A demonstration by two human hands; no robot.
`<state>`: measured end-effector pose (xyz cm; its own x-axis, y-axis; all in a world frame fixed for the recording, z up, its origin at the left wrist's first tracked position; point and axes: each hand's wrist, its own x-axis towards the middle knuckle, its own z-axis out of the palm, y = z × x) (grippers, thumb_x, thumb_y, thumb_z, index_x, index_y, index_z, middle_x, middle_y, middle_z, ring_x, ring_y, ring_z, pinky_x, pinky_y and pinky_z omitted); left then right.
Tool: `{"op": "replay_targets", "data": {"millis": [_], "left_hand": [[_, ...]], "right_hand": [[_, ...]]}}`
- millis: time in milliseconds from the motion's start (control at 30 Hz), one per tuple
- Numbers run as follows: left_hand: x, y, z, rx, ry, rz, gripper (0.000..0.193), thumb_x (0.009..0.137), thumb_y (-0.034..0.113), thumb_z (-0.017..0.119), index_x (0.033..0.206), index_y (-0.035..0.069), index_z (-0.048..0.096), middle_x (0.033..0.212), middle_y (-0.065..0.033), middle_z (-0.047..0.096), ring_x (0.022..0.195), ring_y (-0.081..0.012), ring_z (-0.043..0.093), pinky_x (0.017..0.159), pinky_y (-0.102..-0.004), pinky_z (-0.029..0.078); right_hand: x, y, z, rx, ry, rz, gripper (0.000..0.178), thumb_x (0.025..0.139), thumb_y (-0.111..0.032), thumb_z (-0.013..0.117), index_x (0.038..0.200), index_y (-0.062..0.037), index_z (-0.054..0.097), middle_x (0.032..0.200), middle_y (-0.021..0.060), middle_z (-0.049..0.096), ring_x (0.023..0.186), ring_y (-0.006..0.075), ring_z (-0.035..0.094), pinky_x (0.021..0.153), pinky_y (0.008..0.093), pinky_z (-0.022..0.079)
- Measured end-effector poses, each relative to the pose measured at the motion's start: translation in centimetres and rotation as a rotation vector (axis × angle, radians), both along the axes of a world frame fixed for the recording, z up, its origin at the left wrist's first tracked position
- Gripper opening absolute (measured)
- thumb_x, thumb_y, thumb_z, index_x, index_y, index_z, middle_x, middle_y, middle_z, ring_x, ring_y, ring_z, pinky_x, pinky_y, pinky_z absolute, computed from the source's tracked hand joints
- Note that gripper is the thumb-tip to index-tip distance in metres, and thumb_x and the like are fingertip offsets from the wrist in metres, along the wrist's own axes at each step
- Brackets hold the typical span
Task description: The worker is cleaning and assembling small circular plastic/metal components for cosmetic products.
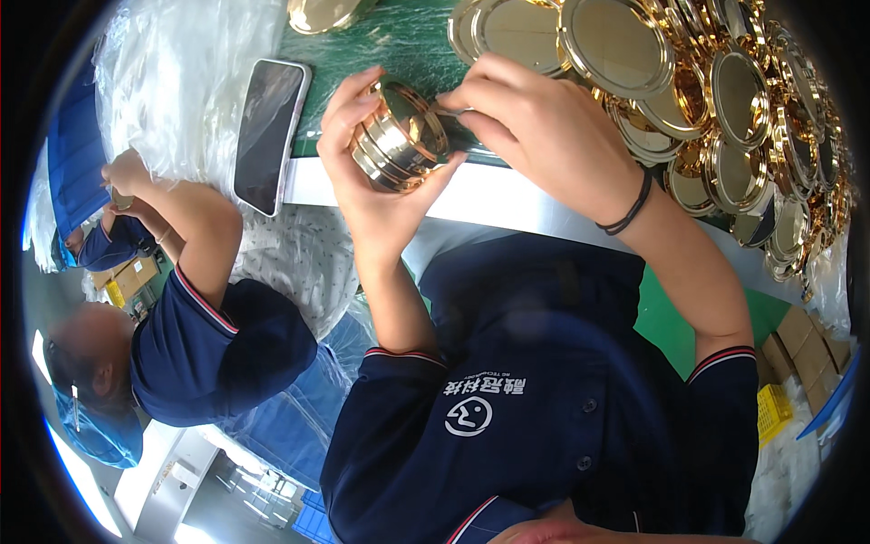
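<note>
One ridged gold stack (399, 150) sits in the left hand (385, 204), tilted, at the white-edged green worktop (399, 45).
The left hand grips it around the side, fingers on its far side and thumb at its lower right. Just right of the stack, the right hand (535, 118) is closed in a pinch on a thin sliver (449, 111) at the stack's rim, too small to identify. Farther right of the stack lies a heap of round gold lids (739, 95); left of it, a dark-screened phone (269, 136), then clear plastic sheeting (181, 77) and a co-worker's hand (127, 172).
</note>
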<state>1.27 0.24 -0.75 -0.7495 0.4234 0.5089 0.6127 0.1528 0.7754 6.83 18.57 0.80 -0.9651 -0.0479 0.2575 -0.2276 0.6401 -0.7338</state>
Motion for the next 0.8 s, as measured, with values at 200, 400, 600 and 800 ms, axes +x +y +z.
{"op": "replay_targets", "data": {"millis": [200, 400, 600, 800], "left_hand": [[0.11, 0.15, -0.01, -0.001, -0.002, 0.005, 0.081, 0.056, 0.011, 0.091, 0.121, 0.008, 0.044, 0.13, -0.0212, 0.049, 0.12, -0.0317, 0.051, 0.099, -0.0414, 0.044], [0.09, 0.05, -0.22, -0.005, 0.011, 0.004, 0.081, 0.056, 0.012, 0.092, 0.121, 0.008, 0.043, 0.13, -0.0216, 0.049, 0.119, -0.0317, 0.051, 0.099, -0.0415, 0.044], [0.12, 0.09, -0.09, -0.005, 0.021, 0.011, 0.082, 0.056, 0.012, 0.092, 0.122, 0.008, 0.043, 0.13, -0.0214, 0.049, 0.119, -0.0318, 0.051, 0.099, -0.0416, 0.044], [0.13, 0.1, 0.02, -0.028, 0.033, 0.01, 0.083, 0.056, 0.012, 0.092, 0.122, 0.008, 0.042, 0.129, -0.0213, 0.049, 0.119, -0.0318, 0.051, 0.099, -0.0416, 0.044]], "right_hand": [[0.11, -0.04, 0.04, 0.031, -0.017, -0.002, 0.009, 0.083, -0.012, 0.063, 0.091, -0.0065, 0.064, 0.087, 0.0068, 0.058, 0.071, 0.0273, 0.066, 0.061, 0.0393, 0.054], [-0.08, 0.24, -0.24, -0.03, 0.017, 0.034, 0.01, 0.083, -0.012, 0.063, 0.091, -0.0064, 0.064, 0.087, 0.007, 0.058, 0.072, 0.028, 0.066, 0.061, 0.0401, 0.053], [0.06, 0.06, -0.07, -0.014, 0.023, -0.007, 0.01, 0.083, -0.011, 0.063, 0.092, -0.0065, 0.063, 0.087, 0.0073, 0.058, 0.071, 0.0287, 0.066, 0.061, 0.0402, 0.053], [0.05, 0.2, -0.15, 0.009, 0.023, 0.021, 0.01, 0.083, -0.012, 0.064, 0.091, -0.0069, 0.062, 0.087, 0.0069, 0.057, 0.07, 0.0279, 0.066, 0.059, 0.0391, 0.053]]}}
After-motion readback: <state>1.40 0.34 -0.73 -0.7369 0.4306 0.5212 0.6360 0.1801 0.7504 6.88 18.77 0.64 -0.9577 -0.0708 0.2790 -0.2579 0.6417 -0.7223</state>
